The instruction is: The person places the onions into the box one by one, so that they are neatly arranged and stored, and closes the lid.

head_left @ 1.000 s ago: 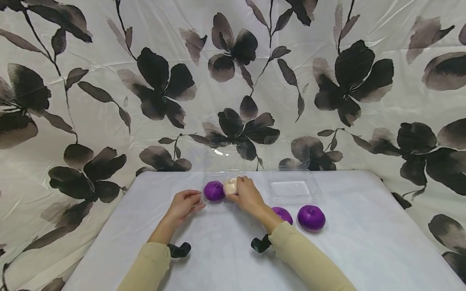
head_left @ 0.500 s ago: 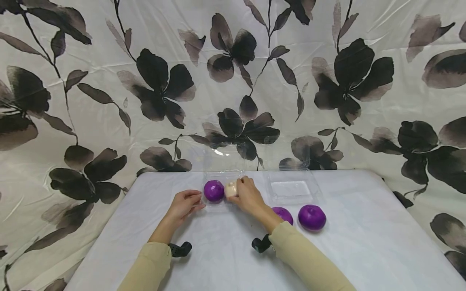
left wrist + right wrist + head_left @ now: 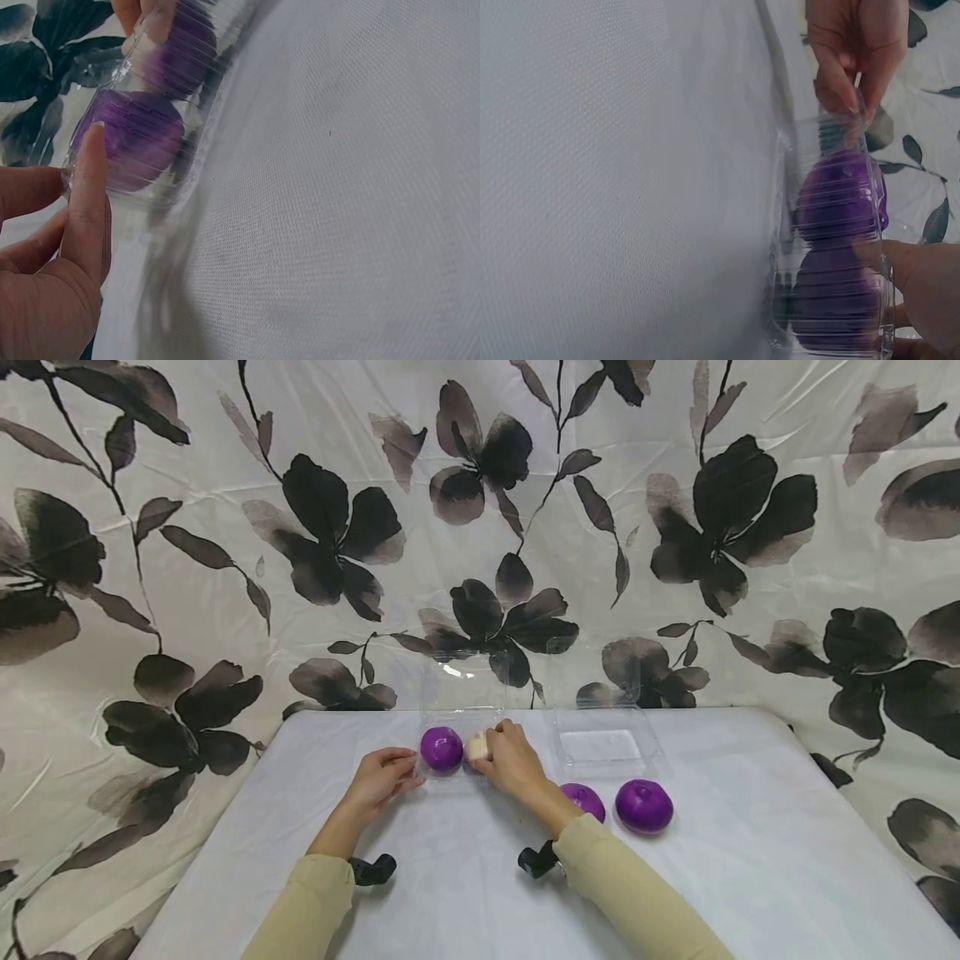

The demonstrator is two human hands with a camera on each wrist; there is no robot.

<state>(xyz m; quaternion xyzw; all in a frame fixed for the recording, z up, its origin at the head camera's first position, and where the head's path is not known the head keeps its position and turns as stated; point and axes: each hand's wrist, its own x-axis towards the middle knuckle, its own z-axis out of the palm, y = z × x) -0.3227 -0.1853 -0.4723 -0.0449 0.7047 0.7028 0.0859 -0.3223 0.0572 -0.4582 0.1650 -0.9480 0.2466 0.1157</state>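
Note:
A hinged clear plastic box lies open at the back middle of the table. Inside its left half sits a glossy purple ball-shaped piece with a small nub. My right hand grips a second piece, cream on top in the head view and purple low down through the box wall in the right wrist view. At the box's left end, my left hand pinches the rim between thumb and fingers; one fingertip lies against the wall in the left wrist view. What kind of thing the pieces are is unclear.
Another open clear box stands to the right. Before it rest two more purple pieces, one in full view and one partly behind my right forearm. A floral cloth hangs at the table's back edge.
The cream-topped piece has sunk slightly lower in the box under my right hand, with a little less of it showing. My left hand keeps its place at the rim.

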